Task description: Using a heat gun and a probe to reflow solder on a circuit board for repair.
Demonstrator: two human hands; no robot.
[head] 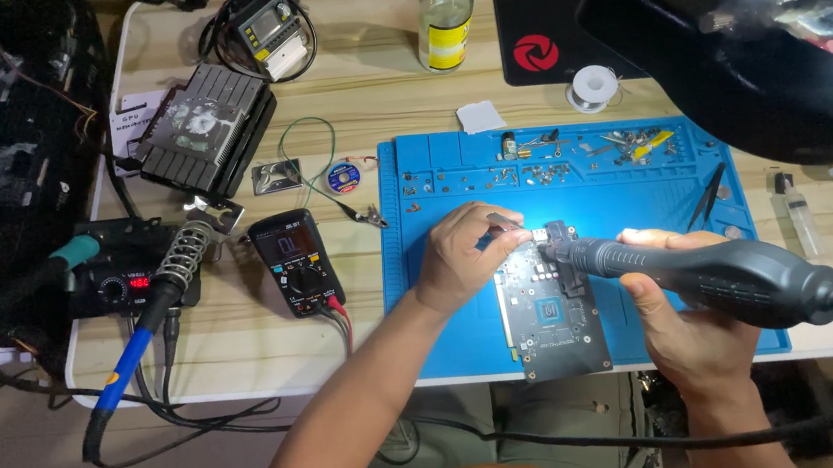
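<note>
Right hand (681,326) wrapped around the dark handle of a hot-air wand (711,273), fingers (643,294) closed about the grip, thick cable (755,430) trailing from the wand's rear and looping below the wrist. Metal nozzle (546,239) of that wand aimed just ahead of those fingers, at the upper edge of a dark circuit board (554,317). Left hand (459,255) just across the nozzle, fingers (508,241) pinched shut beside the nozzle tip; whether something small sits between them, cannot tell. Circuit board directly beneath and between both sets of fingers, lying flat on a blue work mat (443,302), lower edge close to the mat's near border. Beyond the fingers, along the mat's far edge, shallow trays with small screws and parts (550,157); black tweezers (707,197) on the mat beyond the right fingers. Past the left fingers, off the mat on the pale wooden surface (364,88), a black multimeter (297,265) with red and black leads, then a soldering station (124,280) with red display and a blue-handled iron (136,354) in a coil stand. Farther off, a finned heatsink (207,132), a glass bottle (444,11), a solder spool (592,86), a black mouse pad (540,37). Small clear bottle (799,216) well beyond the right fingers.
</note>
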